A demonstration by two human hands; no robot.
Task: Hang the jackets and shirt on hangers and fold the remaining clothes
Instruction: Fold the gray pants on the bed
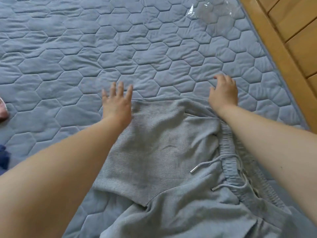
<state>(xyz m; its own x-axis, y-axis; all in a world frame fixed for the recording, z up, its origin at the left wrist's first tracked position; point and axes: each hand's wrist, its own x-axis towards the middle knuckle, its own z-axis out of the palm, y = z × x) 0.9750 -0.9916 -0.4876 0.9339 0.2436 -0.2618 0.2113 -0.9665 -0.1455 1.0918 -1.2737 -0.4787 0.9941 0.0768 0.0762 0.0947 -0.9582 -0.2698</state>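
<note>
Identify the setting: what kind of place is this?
Probably a bedroom at home: a quilted blue mattress cover spread wide, wooden boards along its right edge, and grey drawstring trousers laid on it for folding.

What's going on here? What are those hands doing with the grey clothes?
A person is folding grey drawstring pants on a blue quilted bed cover. One part of the pants already lies doubled over the rest. The left hand is open with fingers spread at the far left corner of the pants. The right hand is at the far right corner, fingers bent, holding nothing that shows. A clear plastic bag lies farther up the bed.
</note>
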